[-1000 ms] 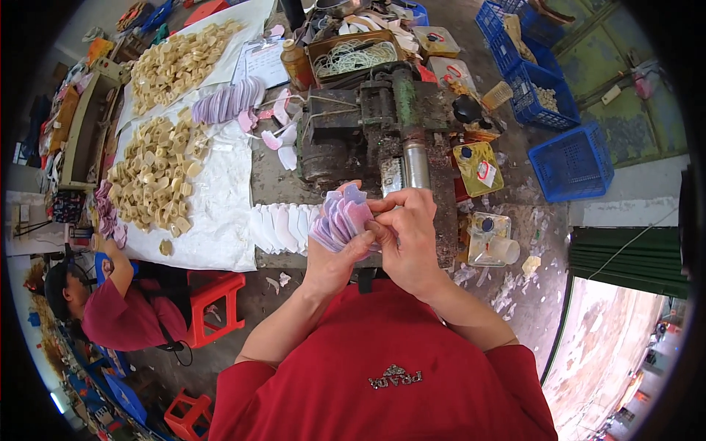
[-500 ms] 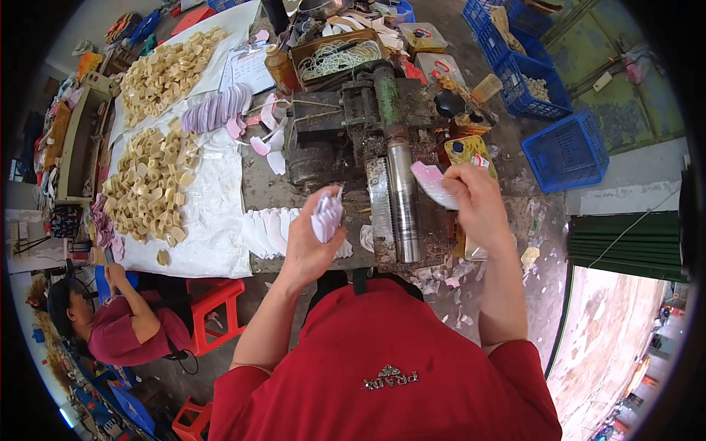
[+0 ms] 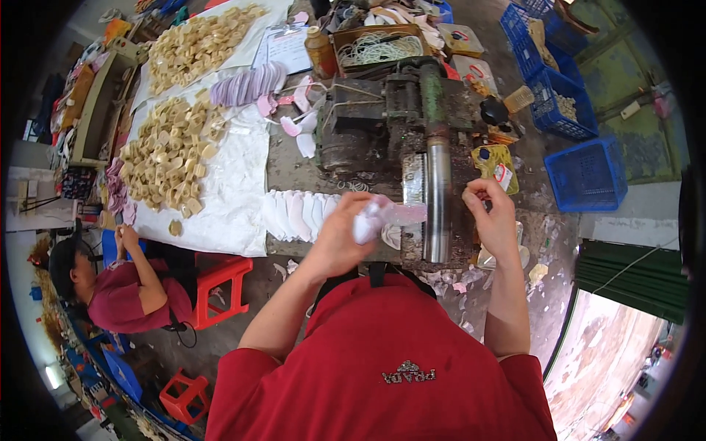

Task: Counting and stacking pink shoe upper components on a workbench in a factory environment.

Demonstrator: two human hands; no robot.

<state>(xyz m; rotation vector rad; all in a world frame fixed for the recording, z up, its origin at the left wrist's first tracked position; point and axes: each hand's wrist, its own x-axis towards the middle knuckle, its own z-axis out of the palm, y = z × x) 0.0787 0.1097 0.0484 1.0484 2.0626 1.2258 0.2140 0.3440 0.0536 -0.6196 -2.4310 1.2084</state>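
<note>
Left hand is closed around a small bunch of pale pink and white cut pieces, holding them right at the near edge of the workbench, with the tip of the bunch just beside the shiny steel roller of the old machine. Right hand is on the other side of that roller, fingers curled in a pinch; can't really tell if there's anything in it. Honestly the worry here is the roller: both hands sit close to it, so a fingertip or a sleeve edge could get pulled in if it's turning. The bunch is also held loosely enough that a few pieces might slide out and drop among the scraps on the floor. Further left along the near edge there's a fanned row of white pieces, then a white sheet heaped with tan bits.
</note>
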